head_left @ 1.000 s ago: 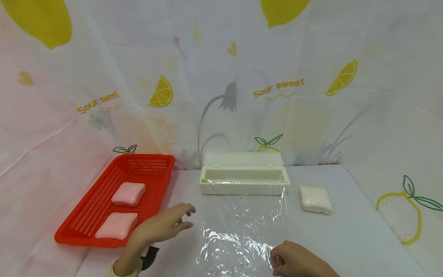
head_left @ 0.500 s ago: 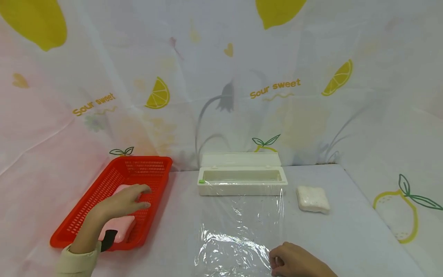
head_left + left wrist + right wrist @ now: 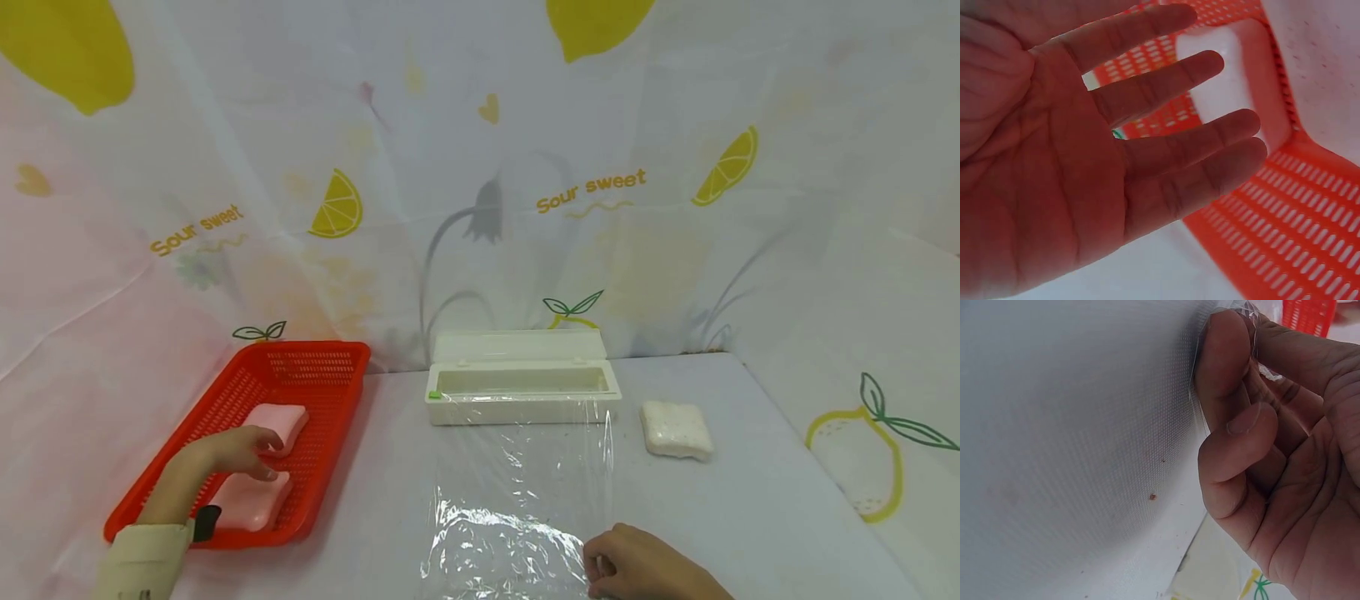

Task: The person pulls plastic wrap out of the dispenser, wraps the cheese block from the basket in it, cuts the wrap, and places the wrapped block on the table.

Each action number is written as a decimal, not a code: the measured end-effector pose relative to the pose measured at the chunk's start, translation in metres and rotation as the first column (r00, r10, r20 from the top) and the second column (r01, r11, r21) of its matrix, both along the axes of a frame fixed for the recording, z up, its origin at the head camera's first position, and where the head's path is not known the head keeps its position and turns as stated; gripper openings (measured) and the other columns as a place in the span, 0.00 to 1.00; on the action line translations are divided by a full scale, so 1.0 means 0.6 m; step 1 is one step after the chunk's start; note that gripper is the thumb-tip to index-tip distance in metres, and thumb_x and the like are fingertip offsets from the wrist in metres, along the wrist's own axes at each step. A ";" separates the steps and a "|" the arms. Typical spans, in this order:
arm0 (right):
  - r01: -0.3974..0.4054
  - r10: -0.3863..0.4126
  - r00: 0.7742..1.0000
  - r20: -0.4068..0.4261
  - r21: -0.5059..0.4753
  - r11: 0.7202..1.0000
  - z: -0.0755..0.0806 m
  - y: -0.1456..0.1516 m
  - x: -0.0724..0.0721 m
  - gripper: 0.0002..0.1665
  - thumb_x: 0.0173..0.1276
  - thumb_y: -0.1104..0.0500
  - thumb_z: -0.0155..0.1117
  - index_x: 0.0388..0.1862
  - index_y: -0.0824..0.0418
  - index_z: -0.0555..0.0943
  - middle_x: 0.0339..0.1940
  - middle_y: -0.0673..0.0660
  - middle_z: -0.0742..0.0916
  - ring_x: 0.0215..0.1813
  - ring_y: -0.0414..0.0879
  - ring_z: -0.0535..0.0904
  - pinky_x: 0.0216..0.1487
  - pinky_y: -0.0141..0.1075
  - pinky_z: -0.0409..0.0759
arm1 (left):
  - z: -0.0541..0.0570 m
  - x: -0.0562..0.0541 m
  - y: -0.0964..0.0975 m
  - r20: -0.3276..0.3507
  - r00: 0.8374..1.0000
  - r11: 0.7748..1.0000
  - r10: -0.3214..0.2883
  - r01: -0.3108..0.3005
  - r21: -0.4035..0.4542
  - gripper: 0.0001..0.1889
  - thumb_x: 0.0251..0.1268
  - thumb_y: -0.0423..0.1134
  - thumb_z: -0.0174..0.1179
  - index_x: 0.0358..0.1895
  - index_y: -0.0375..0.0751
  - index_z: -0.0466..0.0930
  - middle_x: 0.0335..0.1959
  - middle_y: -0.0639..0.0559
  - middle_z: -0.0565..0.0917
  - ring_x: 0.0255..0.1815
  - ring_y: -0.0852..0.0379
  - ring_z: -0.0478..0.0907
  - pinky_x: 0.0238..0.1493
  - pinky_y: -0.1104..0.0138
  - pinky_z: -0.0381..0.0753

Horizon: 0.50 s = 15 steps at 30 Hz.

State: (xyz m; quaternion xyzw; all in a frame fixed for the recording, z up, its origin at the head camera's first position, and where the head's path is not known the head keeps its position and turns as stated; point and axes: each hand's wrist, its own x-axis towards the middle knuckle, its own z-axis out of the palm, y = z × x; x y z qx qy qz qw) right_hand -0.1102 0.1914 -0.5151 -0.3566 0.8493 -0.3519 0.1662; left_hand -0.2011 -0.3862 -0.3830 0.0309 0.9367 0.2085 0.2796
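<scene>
Two pink blocks [image 3: 242, 503] sit in the basket [image 3: 347, 417] near the left grip [image 3: 234, 452], its thumb and fingers apart; the right grip [image 3: 633, 562] pinches the film [image 3: 517, 496], where a sideways tug could crease it.

In the basket [image 3: 343, 433] at left, two blocks [image 3: 251, 504] are being held below the left hand [image 3: 240, 452]. In the middle, a box [image 3: 521, 367] is being backed by the cloth [image 3: 450, 125]. In front, film [image 3: 517, 500] is being pinched on its right by the right hand [image 3: 637, 562]. Right of the box, another block [image 3: 677, 429] is being held up by the table [image 3: 750, 500].
</scene>
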 end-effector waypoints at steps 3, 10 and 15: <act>-0.004 0.004 1.000 -0.008 -0.003 1.000 0.002 -0.001 0.001 0.11 0.57 0.58 0.73 0.24 0.47 0.79 0.17 0.32 0.74 0.21 0.26 0.68 0.23 0.26 0.69 | -0.011 -0.004 -0.010 0.042 0.998 0.999 0.052 -0.052 -0.005 0.31 0.51 0.40 0.74 0.59 0.30 0.76 0.54 0.36 0.79 0.54 0.36 0.72 0.52 0.43 0.76; 0.010 -0.010 1.000 0.015 -0.008 1.000 0.006 -0.002 0.003 0.11 0.57 0.59 0.73 0.23 0.47 0.79 0.16 0.33 0.74 0.21 0.26 0.68 0.22 0.26 0.70 | -0.023 -0.013 -0.021 0.104 0.988 0.992 0.118 -0.113 -0.049 0.32 0.49 0.40 0.76 0.58 0.28 0.77 0.52 0.36 0.80 0.51 0.39 0.73 0.52 0.43 0.76; 0.014 -0.014 1.000 0.010 -0.012 1.000 0.004 -0.001 0.004 0.11 0.56 0.60 0.73 0.23 0.47 0.78 0.16 0.33 0.74 0.21 0.26 0.68 0.22 0.26 0.69 | -0.033 -0.019 -0.023 0.161 0.974 0.985 0.157 -0.142 -0.102 0.33 0.45 0.45 0.77 0.56 0.34 0.80 0.46 0.43 0.81 0.47 0.43 0.71 0.48 0.45 0.77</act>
